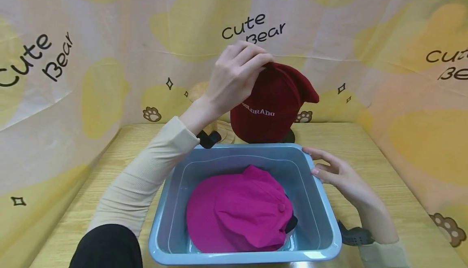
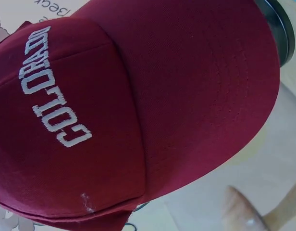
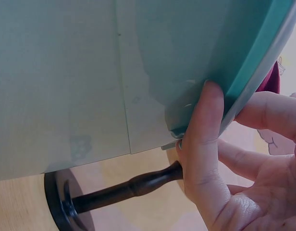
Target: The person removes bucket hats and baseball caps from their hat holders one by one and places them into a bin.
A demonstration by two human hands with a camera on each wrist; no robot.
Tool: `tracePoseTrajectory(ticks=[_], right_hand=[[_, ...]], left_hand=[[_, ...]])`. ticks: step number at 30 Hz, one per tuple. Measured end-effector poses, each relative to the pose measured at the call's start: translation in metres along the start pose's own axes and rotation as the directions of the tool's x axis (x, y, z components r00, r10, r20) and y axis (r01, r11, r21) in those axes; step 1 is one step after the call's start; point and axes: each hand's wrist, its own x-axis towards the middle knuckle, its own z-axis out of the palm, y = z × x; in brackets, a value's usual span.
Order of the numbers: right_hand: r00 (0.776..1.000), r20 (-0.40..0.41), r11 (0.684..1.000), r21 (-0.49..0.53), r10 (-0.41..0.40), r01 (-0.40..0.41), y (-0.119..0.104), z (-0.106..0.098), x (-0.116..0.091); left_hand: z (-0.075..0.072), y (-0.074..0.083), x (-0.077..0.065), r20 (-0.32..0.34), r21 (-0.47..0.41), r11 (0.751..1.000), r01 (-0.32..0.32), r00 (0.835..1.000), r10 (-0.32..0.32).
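Note:
A dark red baseball cap (image 1: 268,101) with "COLORADO" in white letters is upright behind the basin, its crown pinched at the top by my left hand (image 1: 239,70). The lettering and brim of that cap (image 2: 196,86) fill much of the left wrist view. My right hand (image 1: 340,176) grips the right rim of a light blue plastic basin (image 1: 327,215) near its far corner. In the right wrist view the thumb (image 3: 208,125) of that hand lies along the basin's wall. A magenta baseball cap (image 1: 237,211) lies in the basin, brim to the left.
Behind the red cap shows a round black stand base (image 1: 289,136); a black stand post (image 3: 133,187) appears in the right wrist view. A tan wooden stand (image 1: 226,131) is partly hidden behind my left forearm. Printed cloth (image 1: 204,11) surrounds the wooden table (image 1: 124,150).

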Motion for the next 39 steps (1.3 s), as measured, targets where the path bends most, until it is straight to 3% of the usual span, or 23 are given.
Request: tracePoseTrajectory(ticks=[7, 19, 29, 39], right_hand=[[1.000, 0.002, 1.000, -0.004, -0.005, 0.005, 0.000, 0.000, 0.000], [1.000, 0.008, 1.000, 0.013, 0.005, -0.005, -0.003, 0.002, 0.000], [1.000, 0.007, 1.000, 0.012, 0.014, -0.014, -0.003, 0.003, 0.000], [1.000, 0.002, 1.000, 0.006, 0.006, -0.006, -0.002, 0.003, -0.001]], left_hand=[[-0.012, 0.000, 0.002, -0.082, 0.041, 0.997, -0.067, 0.994, 0.071], [-0.040, -0.001, -0.001, -0.097, -0.044, 0.999, -0.015, 0.995, 0.011], [-0.063, -0.001, -0.012, -0.095, -0.065, 0.998, -0.026, 0.995, 0.020], [-0.083, 0.005, -0.018, -0.113, -0.177, 0.983, -0.047, 0.993, 0.027]])
